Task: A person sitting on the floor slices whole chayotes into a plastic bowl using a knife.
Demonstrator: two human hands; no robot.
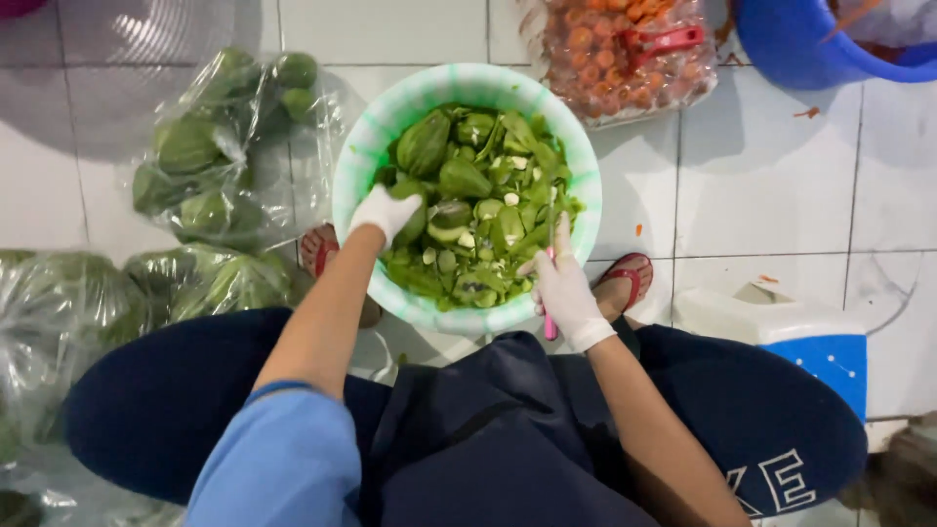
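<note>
I see a round, ribbed plastic basin (363, 156), pale green, heaped with glossy green squash pieces (467, 210) and peelings. My left hand (387, 212), in a thin white glove, reaches into the basin's left side, fingers curled on a squash chunk. My right hand (563, 289) (gloved too) wraps a pink-handled knife (549, 293) over the basin's right rim, forefinger laid along the blade. Left of the basin lie crinkled clear bags of whole squash (200, 161); beyond it, a bag of orange fruit (610, 54)

White gloves, blue sleeve, red sandals
</note>
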